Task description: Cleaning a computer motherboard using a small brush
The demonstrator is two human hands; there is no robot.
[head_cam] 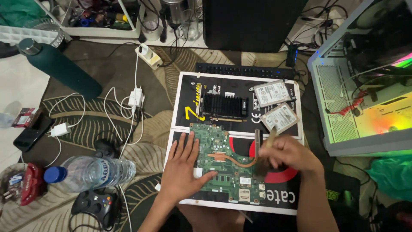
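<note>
We press our left hand flat, fingers spread, on the left edge of a green circuit board. Our right hand is closed around a brush, blurred, held over the board's right end, just above the copper heat pipe. The board lies between our two hands, on a flat white-edged box that rests on a patterned rug.

Just beyond our hands a second box carries a black finned card and, past our right hand, two silver drives, one partly overlapping the other. Farther out lie a black keyboard and a dark monitor base.

Left of our left hand, near it, lie a clear water bottle with a blue cap and a black gamepad; white chargers and cables spread farther out, with a dark green flask well beyond them. Right of our right hand stands an open white computer case, lit inside with coloured light.
</note>
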